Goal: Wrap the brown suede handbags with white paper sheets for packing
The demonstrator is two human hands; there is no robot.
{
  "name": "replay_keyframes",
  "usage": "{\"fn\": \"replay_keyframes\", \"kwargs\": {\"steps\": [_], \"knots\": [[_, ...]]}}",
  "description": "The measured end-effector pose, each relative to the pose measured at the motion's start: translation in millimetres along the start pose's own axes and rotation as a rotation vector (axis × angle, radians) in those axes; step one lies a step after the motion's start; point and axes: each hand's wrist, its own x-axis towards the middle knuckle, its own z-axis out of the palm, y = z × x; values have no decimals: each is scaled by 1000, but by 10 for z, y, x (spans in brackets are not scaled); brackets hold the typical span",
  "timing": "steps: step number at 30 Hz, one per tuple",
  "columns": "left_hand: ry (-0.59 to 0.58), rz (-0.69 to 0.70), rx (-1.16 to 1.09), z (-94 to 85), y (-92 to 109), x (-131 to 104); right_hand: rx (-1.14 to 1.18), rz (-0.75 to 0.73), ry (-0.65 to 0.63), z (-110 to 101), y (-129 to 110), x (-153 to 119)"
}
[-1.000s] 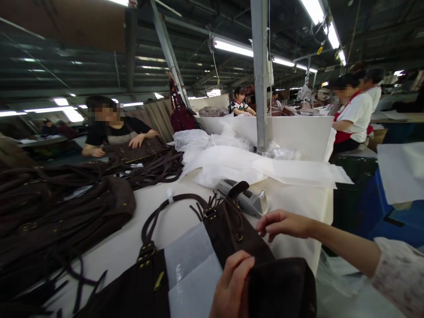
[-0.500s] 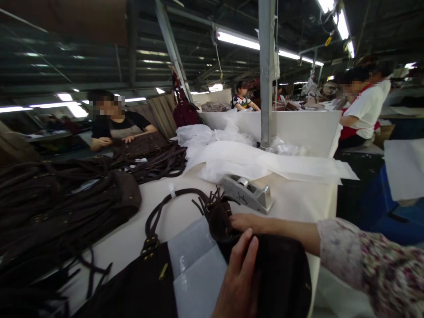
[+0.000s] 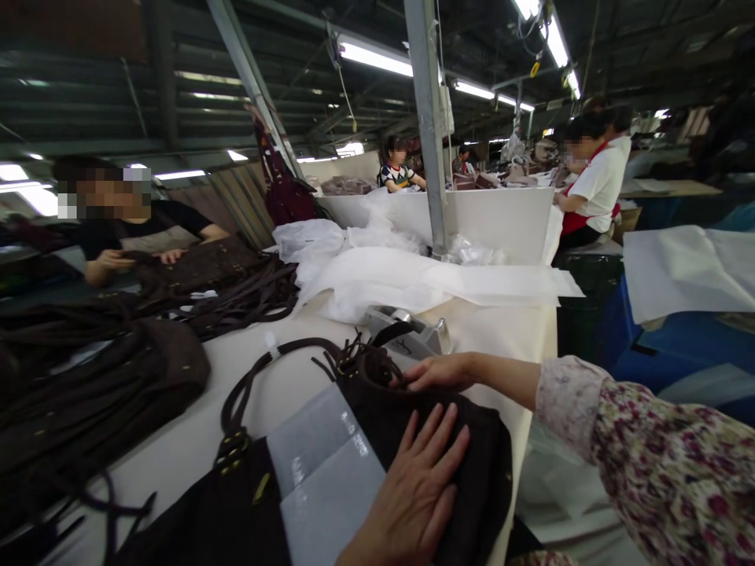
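Note:
A dark brown bag (image 3: 194, 503) lies on the pale table, its strap (image 3: 236, 393) looped away from me. My left hand (image 3: 416, 487) rests flat on the bag's right part, fingers spread. At the bag's upper edge, near a tassel and buckle, my right hand (image 3: 440, 372) has its fingers closed on the fabric; the fingertips are partly hidden in the folds. Translucent white sheets (image 3: 330, 503) cover the middle of the bag, left of my left hand. Just beyond my right hand stands a grey tape dispenser (image 3: 413, 336).
More brown bags (image 3: 135, 385) are heaped at the left, where a co-worker (image 3: 153, 228) handles one. White sheets (image 3: 401, 279) and a metal post (image 3: 425, 126) are farther back. The table edge (image 3: 528, 440) runs down my right; a blue bin (image 3: 661, 346) stands beyond it.
The view has swung to the right. My left hand has flattened and spread its fingers on the bag. My right hand stays at the bag's upper edge.

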Motion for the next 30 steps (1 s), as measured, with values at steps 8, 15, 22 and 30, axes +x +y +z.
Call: {"fn": "replay_keyframes", "kwargs": {"steps": [8,15,22,30], "knots": [[-12,22,4,-43,24,-22,31,235,-161,-254,182,-898],[-4,16,23,-53,66,12,-119,86,67,3,632,-998],[-110,54,27,-181,144,63,-424,39,201,-131,669,-777],[-118,91,-12,-226,188,71,82,340,-17,-205,288,-905]]}}
